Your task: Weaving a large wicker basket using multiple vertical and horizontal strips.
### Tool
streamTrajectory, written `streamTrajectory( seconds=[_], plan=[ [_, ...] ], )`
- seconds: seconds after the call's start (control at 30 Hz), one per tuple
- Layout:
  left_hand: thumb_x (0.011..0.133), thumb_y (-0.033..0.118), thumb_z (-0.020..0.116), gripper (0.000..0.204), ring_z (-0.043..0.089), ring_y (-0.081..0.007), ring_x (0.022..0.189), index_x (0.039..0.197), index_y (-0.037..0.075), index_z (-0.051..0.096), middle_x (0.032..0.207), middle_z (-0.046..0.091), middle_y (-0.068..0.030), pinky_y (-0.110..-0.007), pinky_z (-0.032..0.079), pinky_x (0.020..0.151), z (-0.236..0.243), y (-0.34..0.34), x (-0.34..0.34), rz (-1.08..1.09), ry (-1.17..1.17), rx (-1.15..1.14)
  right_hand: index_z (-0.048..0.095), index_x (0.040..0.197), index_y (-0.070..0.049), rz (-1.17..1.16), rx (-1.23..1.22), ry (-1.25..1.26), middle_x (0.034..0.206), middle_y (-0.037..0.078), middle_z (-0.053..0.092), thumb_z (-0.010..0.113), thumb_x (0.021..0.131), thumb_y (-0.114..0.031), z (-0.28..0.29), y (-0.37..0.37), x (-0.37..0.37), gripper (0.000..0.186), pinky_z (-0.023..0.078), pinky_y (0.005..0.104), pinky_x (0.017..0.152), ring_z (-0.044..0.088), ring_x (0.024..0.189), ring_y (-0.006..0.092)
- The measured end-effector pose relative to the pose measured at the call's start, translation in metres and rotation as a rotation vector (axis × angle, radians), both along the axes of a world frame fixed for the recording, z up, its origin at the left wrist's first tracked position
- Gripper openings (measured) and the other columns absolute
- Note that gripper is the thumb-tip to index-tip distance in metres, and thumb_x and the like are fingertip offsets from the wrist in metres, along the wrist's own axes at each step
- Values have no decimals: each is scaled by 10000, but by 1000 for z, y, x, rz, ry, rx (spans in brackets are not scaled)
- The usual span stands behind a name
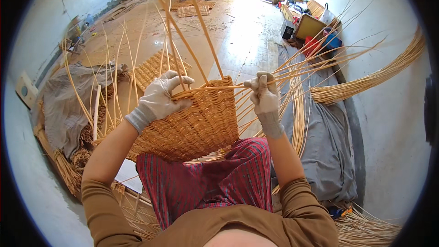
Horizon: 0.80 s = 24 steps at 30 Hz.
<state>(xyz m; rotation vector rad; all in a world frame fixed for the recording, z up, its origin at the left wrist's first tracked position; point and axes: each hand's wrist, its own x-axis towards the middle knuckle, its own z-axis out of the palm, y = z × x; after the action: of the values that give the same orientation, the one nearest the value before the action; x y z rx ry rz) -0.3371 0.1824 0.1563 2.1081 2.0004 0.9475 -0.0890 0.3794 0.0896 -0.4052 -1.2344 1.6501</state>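
A half-woven wicker panel (pixel 192 121) leans against my knees, its top edge tilted up and long stakes (pixel 203 27) rising from it. My left hand (pixel 164 92), in a pale work glove, grips the panel's upper edge at the left, fingers around a cane and the base of a stake. To the right of the panel's corner, my right hand (pixel 264 92), gloved too, is closed on a willow rod (pixel 240 87) that runs along the top edge. More thin rods fan out beyond that hand to the right.
A thick bundle of peeled rods (pixel 370 77) lies on the right, beside grey cloth (pixel 315 155). Another grey cloth (pixel 73 105) and bundled rods (pixel 68 174) are on the left. Woven panels (pixel 157 71) rest on the floor. Boxes and a cabinet (pixel 308 26) stand far right.
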Motion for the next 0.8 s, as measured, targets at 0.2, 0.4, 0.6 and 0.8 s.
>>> streamTrajectory(
  seconds=[0.2, 0.4, 0.6, 0.8],
  plan=[
    [792, 541, 809, 510, 656, -285, 730, 791, 52, 665, 709, 621, -66, -458, 504, 934, 1, 33, 1, -40, 117, 136, 565, 1187, -108, 208, -46, 139, 860, 3, 621, 490, 1088, -246, -2, 5, -3, 186, 550, 316, 809, 696, 952, 186],
    [827, 521, 785, 478, 674, -187, 737, 967, 65, 759, 724, 677, -38, -349, 541, 708, 1, 37, 16, 107, -79, -97, 567, 1197, -80, 6, 187, 235, 894, 50, 637, 467, 1089, -193, 1, -30, -6, 185, 533, 410, 955, 677, 993, 229],
    [851, 463, 784, 426, 643, -160, 681, 1036, 81, 754, 765, 695, -52, -317, 509, 646, -3, 40, 22, 114, -340, -105, 629, 1070, 21, -74, 901, 342, 1023, 197, 692, 517, 1028, -59, -11, -90, -17, 144, 516, 443, 967, 673, 1071, 307],
    [923, 308, 754, 472, 539, -129, 655, 1314, 102, 587, 755, 629, -51, -313, 454, 619, -17, 42, 2, 97, -397, -64, 568, 1167, -39, 205, 921, -405, 915, 115, 738, 536, 1044, -158, 145, -37, -79, 174, 592, 334, 721, 739, 833, 236]
  ],
)
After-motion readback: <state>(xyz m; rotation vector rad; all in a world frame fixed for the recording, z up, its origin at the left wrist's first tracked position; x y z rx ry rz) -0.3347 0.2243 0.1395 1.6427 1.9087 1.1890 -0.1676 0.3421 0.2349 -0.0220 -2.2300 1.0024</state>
